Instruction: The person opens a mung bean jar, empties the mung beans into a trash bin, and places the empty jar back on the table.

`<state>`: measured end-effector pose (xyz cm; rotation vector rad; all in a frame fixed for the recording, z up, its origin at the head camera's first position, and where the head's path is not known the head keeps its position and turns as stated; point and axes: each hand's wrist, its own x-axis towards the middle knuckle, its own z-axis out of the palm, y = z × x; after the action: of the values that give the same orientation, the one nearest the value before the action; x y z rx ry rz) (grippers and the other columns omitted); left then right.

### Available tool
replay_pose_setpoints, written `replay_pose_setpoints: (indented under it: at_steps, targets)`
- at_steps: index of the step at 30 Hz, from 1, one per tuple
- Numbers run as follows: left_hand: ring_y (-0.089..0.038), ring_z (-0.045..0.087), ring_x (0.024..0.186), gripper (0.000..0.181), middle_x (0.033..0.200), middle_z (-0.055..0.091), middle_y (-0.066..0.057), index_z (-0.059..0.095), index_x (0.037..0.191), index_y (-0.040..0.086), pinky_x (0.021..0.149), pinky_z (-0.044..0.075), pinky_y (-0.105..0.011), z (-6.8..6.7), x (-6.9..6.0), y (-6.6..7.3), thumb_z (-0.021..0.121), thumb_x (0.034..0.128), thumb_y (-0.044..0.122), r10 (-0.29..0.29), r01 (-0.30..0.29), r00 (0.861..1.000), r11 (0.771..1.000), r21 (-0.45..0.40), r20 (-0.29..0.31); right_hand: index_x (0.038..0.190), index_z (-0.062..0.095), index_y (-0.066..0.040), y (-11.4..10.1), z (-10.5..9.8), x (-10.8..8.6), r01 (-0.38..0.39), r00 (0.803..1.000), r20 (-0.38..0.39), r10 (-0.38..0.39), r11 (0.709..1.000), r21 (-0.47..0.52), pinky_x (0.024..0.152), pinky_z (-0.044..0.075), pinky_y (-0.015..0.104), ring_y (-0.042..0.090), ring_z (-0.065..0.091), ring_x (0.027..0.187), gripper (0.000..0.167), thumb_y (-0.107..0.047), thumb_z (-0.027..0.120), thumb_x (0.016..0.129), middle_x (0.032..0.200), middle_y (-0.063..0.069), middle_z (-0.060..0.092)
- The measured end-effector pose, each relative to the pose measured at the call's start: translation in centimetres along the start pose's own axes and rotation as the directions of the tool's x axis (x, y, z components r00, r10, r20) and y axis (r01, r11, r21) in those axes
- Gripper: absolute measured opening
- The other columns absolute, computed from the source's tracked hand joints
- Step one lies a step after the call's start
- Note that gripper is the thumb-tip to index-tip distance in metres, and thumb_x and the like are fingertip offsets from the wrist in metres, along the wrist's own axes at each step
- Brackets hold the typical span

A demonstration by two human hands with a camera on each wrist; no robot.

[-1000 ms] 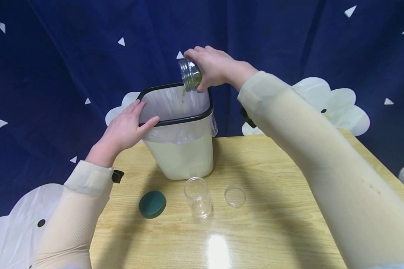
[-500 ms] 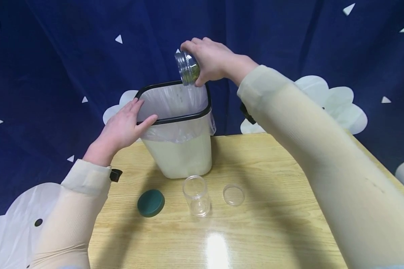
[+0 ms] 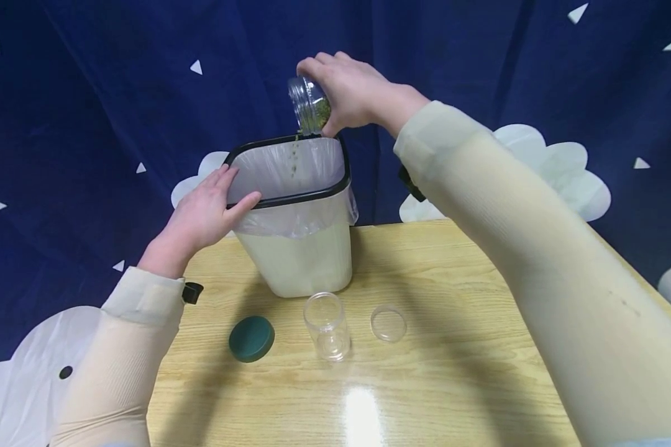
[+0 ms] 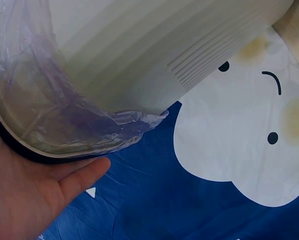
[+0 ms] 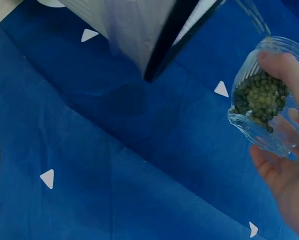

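My right hand (image 3: 358,93) grips a clear jar (image 3: 307,105) tipped on its side above the bin, its mouth towards the left. Small green beans (image 5: 259,97) show through the wall in the right wrist view, and a few fall in a thin stream (image 3: 294,167). Below stands a cream waste bin (image 3: 307,264) with a black rim, lined with a translucent bag (image 4: 84,115). At the rim's left corner rests my left hand (image 3: 201,211), fingers fairly straight and thumb along the front edge. Its fingertips are hidden in the left wrist view.
In front of the bin, a clear cylindrical container (image 3: 328,329) stands uncapped on the wooden table (image 3: 436,372). A dark green lid (image 3: 251,339) lies to its left, a clear round lid (image 3: 388,323) to its right. Behind hangs a blue curtain (image 3: 453,56).
My right hand has risen slightly with the tilted jar. The falling beans thinned half a second ago and are clearly visible again now. My left hand stays on the bin's rim.
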<state>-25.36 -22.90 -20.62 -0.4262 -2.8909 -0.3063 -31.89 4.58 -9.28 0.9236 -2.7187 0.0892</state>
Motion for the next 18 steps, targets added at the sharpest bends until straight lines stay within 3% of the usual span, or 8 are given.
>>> replay_pose_setpoints:
  at_steps: [18]
  targets:
    - [-0.038, 0.017, 0.144, 0.091, 0.157, 0.017, -0.023, 0.021, 0.153, 0.002, 0.113, 0.017, -0.056, 0.00, -0.06, 0.01, 0.032, 0.0939, 0.069, 0.005, -0.005, 1.000, 1.000, -0.003, -0.001, 0.154, 0.024, -0.014, -0.18, 0.45, -0.13, 0.008, 1.000, 0.022, -0.008, 1.000, -0.002, 0.111, 0.030, 0.044, 0.030, 0.036, 0.131, 0.098, -0.024, 0.083, 0.076, 0.148, 0.009, 0.038]
